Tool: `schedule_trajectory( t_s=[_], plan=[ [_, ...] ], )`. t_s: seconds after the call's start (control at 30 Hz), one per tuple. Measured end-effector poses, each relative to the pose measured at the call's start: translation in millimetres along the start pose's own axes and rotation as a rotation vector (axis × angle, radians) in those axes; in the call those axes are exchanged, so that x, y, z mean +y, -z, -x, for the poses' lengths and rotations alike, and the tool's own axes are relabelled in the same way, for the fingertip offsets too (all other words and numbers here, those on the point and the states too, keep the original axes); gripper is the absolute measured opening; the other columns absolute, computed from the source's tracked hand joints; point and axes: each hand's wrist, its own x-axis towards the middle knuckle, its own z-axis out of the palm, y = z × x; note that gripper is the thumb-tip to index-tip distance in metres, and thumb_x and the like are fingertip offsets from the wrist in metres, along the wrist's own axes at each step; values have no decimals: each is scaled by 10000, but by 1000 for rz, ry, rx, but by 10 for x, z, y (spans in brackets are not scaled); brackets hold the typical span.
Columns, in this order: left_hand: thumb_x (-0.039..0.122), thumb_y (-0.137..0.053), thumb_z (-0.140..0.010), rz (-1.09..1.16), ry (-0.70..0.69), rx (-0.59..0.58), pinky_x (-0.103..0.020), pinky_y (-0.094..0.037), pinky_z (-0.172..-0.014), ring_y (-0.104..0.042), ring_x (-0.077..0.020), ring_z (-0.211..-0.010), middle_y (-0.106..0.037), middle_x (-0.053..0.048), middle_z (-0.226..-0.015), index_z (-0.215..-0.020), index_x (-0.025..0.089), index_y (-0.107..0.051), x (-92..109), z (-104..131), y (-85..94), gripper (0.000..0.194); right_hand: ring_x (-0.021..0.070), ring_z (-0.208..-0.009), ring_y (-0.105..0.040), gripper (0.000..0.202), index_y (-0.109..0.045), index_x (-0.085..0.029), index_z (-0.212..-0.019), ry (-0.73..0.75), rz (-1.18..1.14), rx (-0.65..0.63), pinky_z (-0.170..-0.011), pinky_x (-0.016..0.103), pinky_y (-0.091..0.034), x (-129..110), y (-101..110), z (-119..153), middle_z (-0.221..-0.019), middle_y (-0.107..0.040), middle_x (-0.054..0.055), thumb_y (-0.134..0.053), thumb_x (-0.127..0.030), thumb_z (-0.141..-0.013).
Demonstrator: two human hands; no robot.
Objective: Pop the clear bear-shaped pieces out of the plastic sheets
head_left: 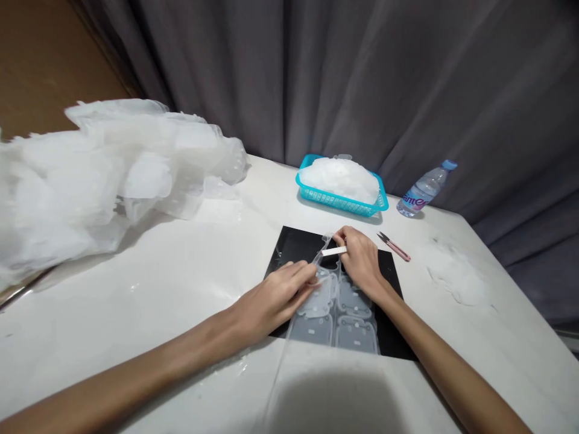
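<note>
A translucent plastic sheet (pixel 356 333) with rounded rectangular pieces lies over a black board (pixel 391 274). My left hand (pixel 283 292) is closed on the sheet's left edge, its fingers pressed together near the upper pieces. At the sheet's upper right, my right hand (pixel 358 256) is closed, with a small white stick-like tool (pixel 333 251) projecting left from its fingers. The tool's tip is close to the raised edge of the sheet. What the right fingertips do beneath the hand is partly hidden.
Behind the board stands a blue basket (pixel 337 205) heaped with white translucent pieces. Pink-handled snips (pixel 394 247) and a water bottle (pixel 423 191) are to its right. Crumpled clear sheets (pixel 90 193) pile up at left. Clear scraps (pixel 459 277) lie at right. A curtain hangs behind.
</note>
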Motion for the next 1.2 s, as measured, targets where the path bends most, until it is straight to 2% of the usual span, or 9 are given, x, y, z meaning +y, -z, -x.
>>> schedule_trajectory(
  t_s=[0.07, 0.13, 0.23, 0.3, 0.43, 0.57, 0.83, 1.07, 1.2],
  plan=[
    [310, -477, -1091, 49, 16, -44, -304, -415, -725, -550, -165, -763, -568, 2, -863, -914, 216, -516, 10, -5, 26, 204, 257, -903, -672, 206, -677, -210, -921, 13, -3, -18, -774, 337, -436, 117, 33, -60, -928, -741, 85, -508, -293, -1005],
    [372, -494, -1093, 188, 129, -37, -298, -432, -720, -561, -157, -756, -592, 5, -870, -970, 217, -537, -7, -35, 47, 203, 246, -925, -674, 170, -693, -214, -1031, 32, -46, -64, -798, 337, -458, 203, 137, -117, -987, -751, 66, -585, -334, -978],
    [447, -543, -1073, 448, 282, 10, -279, -442, -680, -590, -150, -750, -634, 3, -876, -1037, 217, -534, -55, -108, 71, 233, 223, -915, -645, 334, -661, -216, -1244, 75, -149, -103, -822, 346, -471, 219, 406, -170, -1120, -735, 64, -657, -373, -949],
    [456, -572, -1060, 612, 331, 20, -272, -455, -671, -627, -154, -758, -671, -6, -882, -1046, 217, -515, -71, -155, 87, 246, 200, -847, -609, 310, -683, -215, -1226, 102, -219, -131, -792, 339, -465, 139, 611, -165, -1115, -725, 64, -637, -392, -976],
    [443, -621, -1037, 781, 373, 34, -257, -466, -644, -659, -149, -712, -711, -10, -822, -1036, 208, -509, -44, -208, 109, 261, 158, -722, -560, 279, -751, -228, -1111, 155, -369, -446, -670, 292, -449, -146, 884, -66, -963, -726, 30, -612, -449, -1012],
    [438, -670, -1009, 850, 358, 47, -238, -460, -606, -630, -124, -634, -672, 23, -717, -1005, 196, -538, -28, -223, 108, 275, 148, -701, -571, 235, -782, -221, -1007, 186, -464, -623, -641, 272, -444, -307, 880, 16, -860, -716, 7, -698, -437, -966],
    [391, -702, -1010, 1049, 413, 79, -242, -585, -744, -727, -122, -737, -738, 3, -808, -1002, 189, -594, -24, -229, 104, 229, 177, -773, -663, 220, -794, -195, -936, 123, -603, -631, -692, 284, -503, -217, 805, -28, -884, -766, 35, -703, -394, -956],
    [404, -639, -1038, 1213, 437, 28, -473, -598, -1008, -793, -273, -992, -800, -159, -1118, -1170, 150, -696, -22, -255, 107, 292, 175, -781, -668, 223, -779, -185, -930, 117, -597, -617, -736, 296, -524, -181, 790, -45, -882, -767, 42, -675, -376, -979],
    [439, -606, -1044, 1266, 447, 10, -496, -597, -1013, -780, -323, -1072, -786, -205, -1187, -1232, 120, -720, -23, -249, 115, 387, 161, -783, -661, 187, -771, -187, -932, 112, -600, -622, -731, 279, -505, -165, 785, -47, -873, -755, 29, -675, -339, -984]
  ],
)
